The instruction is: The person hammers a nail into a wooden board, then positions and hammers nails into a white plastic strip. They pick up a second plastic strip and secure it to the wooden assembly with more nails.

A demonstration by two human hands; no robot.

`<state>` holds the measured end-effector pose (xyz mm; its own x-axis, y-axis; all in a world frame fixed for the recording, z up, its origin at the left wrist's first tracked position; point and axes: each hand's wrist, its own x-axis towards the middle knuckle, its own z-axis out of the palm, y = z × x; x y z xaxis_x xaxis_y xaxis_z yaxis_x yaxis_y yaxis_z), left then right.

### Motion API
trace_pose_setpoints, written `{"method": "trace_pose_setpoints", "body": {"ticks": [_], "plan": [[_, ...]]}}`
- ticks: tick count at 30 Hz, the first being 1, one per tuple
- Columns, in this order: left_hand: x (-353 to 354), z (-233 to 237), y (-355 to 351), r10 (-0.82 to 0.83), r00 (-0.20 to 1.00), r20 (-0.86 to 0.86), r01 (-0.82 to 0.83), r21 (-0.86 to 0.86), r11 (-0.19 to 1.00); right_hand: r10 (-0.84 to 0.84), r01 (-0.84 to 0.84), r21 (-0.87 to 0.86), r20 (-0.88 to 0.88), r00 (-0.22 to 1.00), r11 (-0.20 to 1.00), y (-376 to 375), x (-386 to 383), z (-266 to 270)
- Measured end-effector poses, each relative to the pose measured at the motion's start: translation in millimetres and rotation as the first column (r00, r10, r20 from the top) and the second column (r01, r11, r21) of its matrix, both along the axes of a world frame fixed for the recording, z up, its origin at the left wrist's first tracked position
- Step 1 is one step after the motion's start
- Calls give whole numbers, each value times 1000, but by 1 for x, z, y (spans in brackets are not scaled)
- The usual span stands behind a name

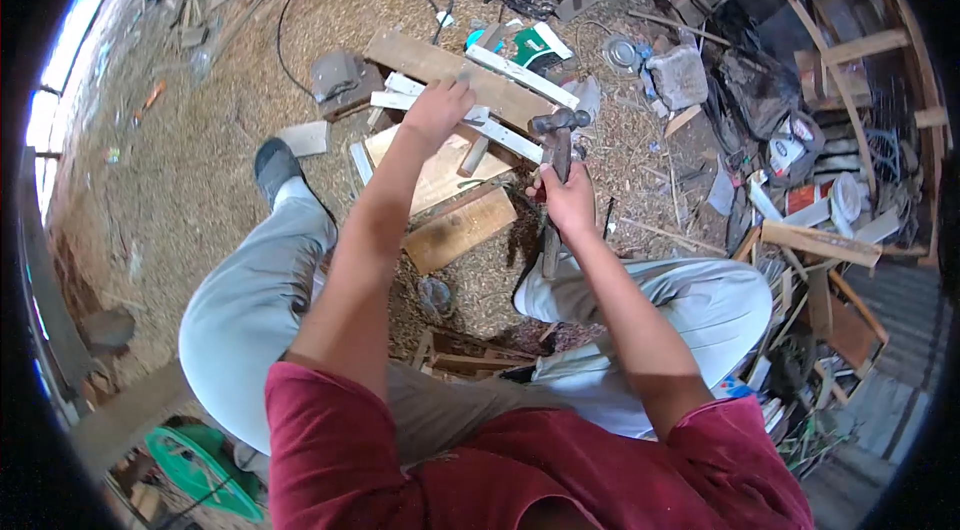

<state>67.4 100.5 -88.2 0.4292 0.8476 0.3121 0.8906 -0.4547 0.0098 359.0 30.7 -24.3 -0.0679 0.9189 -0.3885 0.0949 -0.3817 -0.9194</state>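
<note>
The hammer (560,121) stands head up at the centre, its handle gripped in the right hand (568,200), which hides part of it. At 9 o'clock from its head, the left hand (440,111) bends over the white strips (512,139); whether its fingers pinch anything, I cannot tell. The flat brown plank (415,57) lies at 10 o'clock. At 7 o'clock sits a clear round container (434,296), contents unclear. A white tub (849,197) lies between 3 and 4 o'clock, amid clutter. Loose flakes cover the ground (225,120).
</note>
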Motion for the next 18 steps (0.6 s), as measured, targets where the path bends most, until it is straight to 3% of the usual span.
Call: {"method": "trace_pose_setpoints", "body": {"ticks": [2,4,6,10,12,14,18], "plan": [[3,-3,-2,24,996,-83,-19,65,998,19,-32,84,157,987,996,4,5,-26],[9,14,-2,22,996,-88,-28,-72,997,5,-72,172,360,933,982,5,2,-26],[15,36,-3,-2,994,-107,-21,-210,978,-33,-149,250,600,800,957,4,-3,-7],[19,38,14,-119,972,-204,102,-92,991,-51,-12,107,567,822,994,15,-9,-16],[25,42,15,-145,960,-241,130,-79,988,-96,31,139,490,866,990,20,-9,-24],[29,46,10,-134,957,-258,119,-74,990,-117,60,142,435,893,988,21,-10,-31],[34,49,-30,13,963,-268,-51,-137,989,-132,92,134,332,934,987,20,-21,-32]]}}
